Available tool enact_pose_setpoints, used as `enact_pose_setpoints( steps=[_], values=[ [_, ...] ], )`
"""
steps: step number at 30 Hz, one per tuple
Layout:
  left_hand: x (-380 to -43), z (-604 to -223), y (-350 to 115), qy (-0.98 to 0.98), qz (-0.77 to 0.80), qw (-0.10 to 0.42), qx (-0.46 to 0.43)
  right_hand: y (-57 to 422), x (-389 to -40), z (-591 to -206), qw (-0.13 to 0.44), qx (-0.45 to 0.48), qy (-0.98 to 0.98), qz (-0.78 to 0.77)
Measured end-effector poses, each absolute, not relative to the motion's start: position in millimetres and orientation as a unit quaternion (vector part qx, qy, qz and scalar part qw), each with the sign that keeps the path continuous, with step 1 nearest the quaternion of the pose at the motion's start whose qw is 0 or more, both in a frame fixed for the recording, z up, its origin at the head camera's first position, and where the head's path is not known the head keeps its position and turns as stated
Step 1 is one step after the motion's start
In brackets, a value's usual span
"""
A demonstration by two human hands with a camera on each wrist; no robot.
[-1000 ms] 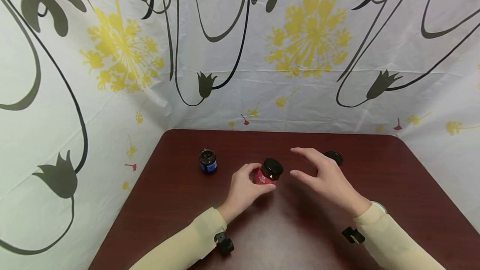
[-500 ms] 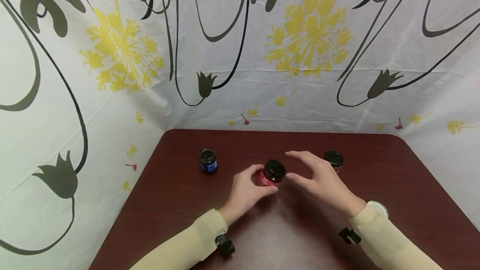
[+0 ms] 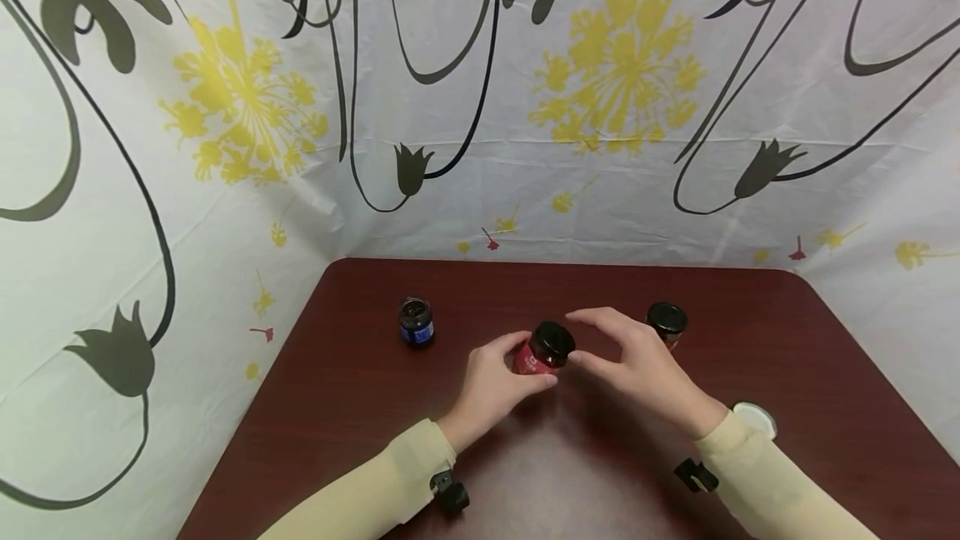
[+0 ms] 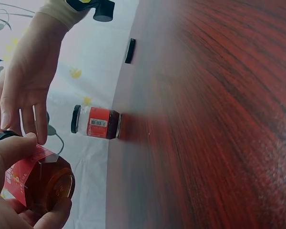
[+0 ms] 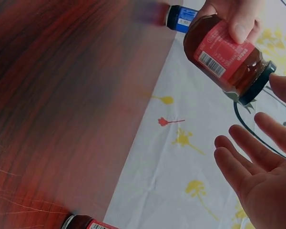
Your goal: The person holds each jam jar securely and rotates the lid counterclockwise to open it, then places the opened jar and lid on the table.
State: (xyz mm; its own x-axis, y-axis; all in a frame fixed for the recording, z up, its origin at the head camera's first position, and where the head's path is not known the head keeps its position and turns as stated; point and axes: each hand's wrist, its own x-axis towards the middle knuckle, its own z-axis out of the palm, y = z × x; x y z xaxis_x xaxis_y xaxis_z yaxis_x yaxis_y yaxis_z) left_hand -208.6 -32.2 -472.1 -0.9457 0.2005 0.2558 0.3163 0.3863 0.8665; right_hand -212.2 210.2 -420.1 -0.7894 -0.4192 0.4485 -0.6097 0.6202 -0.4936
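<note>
My left hand (image 3: 487, 382) grips a glass jar (image 3: 534, 359) with a red label, tilted and raised over the table. Its black lid (image 3: 553, 343) is on and leans toward my right hand (image 3: 651, 367). In the right wrist view the held jar (image 5: 219, 52) shows a barcode and amber contents, and my right hand (image 5: 267, 171) has its fingers spread apart. The right thumb tip is right at the lid's edge, the other fingers away from it. In the left wrist view my left hand (image 4: 9, 157) wraps the jar's sides.
A jar with a blue label (image 3: 416, 323), its mouth uncovered, stands at the back left. Behind my right hand stands another red-labelled jar (image 4: 99, 122) with a black lid (image 3: 667, 317). A round lid, pale face up (image 3: 756, 420), lies beside my right wrist on the dark red table (image 3: 337, 407).
My right hand has moved left and slightly down, closer to the held jar's lid, uncovering more of the jar behind it. The held jar has shifted slightly right.
</note>
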Motion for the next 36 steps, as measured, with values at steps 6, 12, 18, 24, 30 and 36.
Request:
enact_pose_setpoints(
  steps=[6, 12, 18, 24, 30, 36],
  values=[
    [-209, -471, -31, -0.827, -0.534, 0.061, -0.167, 207, -212, -422, 0.16, 0.323, -0.872, 0.333],
    [-209, -469, -32, -0.821, -0.537, 0.069, -0.18, 206, -212, -426, 0.182, 0.345, -0.862, 0.324],
    [-207, -468, -31, -0.823, -0.534, 0.067, -0.184, 205, -212, -430, 0.229, 0.368, -0.839, 0.328],
    [-205, -465, -31, -0.833, -0.508, 0.075, -0.203, 203, -209, -434, 0.263, 0.375, -0.819, 0.344],
    [-206, -462, -31, -0.839, -0.478, 0.103, -0.236, 198, -207, -433, 0.303, 0.388, -0.801, 0.342],
    [-206, -461, -32, -0.836, -0.469, 0.131, -0.251, 193, -204, -433, 0.329, 0.399, -0.785, 0.34]
  ],
)
